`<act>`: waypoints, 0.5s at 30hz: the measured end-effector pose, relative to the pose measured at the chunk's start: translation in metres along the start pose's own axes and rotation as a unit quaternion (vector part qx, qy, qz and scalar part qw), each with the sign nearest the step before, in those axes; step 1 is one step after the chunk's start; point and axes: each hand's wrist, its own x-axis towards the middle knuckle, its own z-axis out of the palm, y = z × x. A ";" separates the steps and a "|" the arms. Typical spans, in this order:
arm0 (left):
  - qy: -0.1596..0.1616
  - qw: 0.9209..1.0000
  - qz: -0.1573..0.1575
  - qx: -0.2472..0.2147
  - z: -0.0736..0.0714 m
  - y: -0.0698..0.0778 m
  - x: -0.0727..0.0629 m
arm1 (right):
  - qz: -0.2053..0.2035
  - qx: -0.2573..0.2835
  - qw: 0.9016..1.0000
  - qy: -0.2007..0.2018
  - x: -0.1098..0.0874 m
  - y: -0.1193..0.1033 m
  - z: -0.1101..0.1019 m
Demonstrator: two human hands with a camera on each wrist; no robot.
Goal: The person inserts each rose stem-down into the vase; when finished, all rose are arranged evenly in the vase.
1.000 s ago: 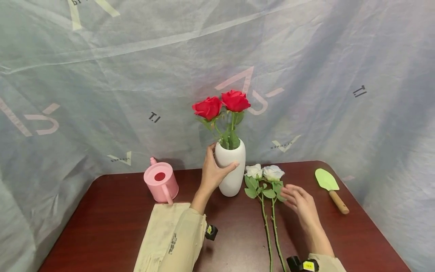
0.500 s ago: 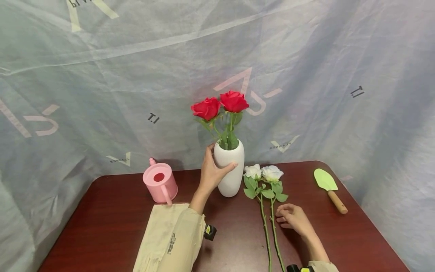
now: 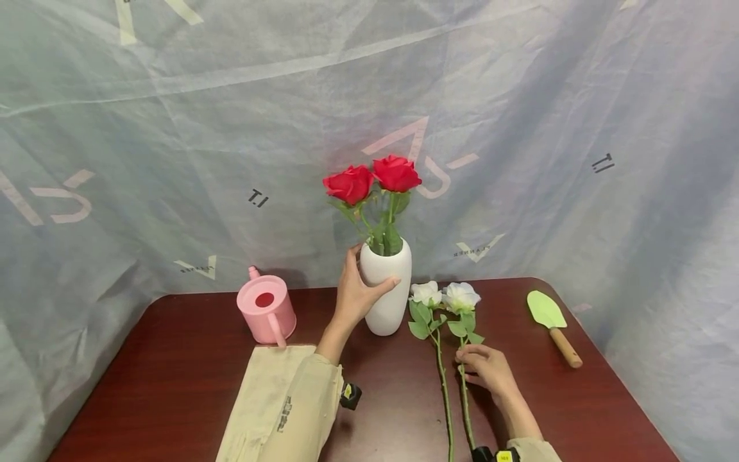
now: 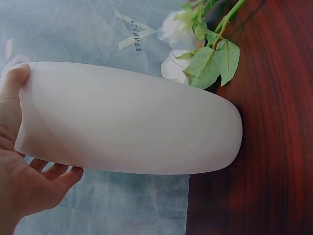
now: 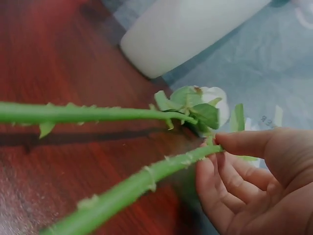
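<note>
A white vase [image 3: 387, 289] stands upright near the back of the table with two red roses [image 3: 372, 181] in it. My left hand [image 3: 355, 292] grips the vase's upper left side, its thumb across the front; the left wrist view shows the vase's smooth wall [image 4: 132, 117]. To the right of the vase lie two white roses, one nearer it [image 3: 426, 293] and one farther right [image 3: 461, 297]. My right hand [image 3: 487, 369] pinches the stem [image 5: 161, 169] of the farther-right white rose between thumb and fingers, below its leaves.
A pink watering can [image 3: 267, 311] stands at the left, behind a folded beige cloth [image 3: 260, 391] partly under my left sleeve. A green trowel with a wooden handle [image 3: 564, 346] lies at the right. A grey curtain [image 3: 231, 128] hangs behind the table.
My right hand has come down and left from beside the rose leaves and now pinches the right white rose's stem. The left hand stays on the vase.
</note>
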 end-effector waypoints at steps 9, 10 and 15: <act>-0.014 1.000 -0.016 0.011 -0.001 0.000 -0.004 | 0.014 0.155 0.988 0.007 -0.015 -0.014 -0.025; -0.014 1.000 -0.016 0.010 0.000 0.000 -0.004 | 0.007 0.184 0.983 0.003 -0.016 -0.017 -0.030; -0.006 1.000 -0.006 0.002 0.001 0.000 -0.001 | -0.031 0.315 0.946 -0.063 -0.019 -0.030 -0.050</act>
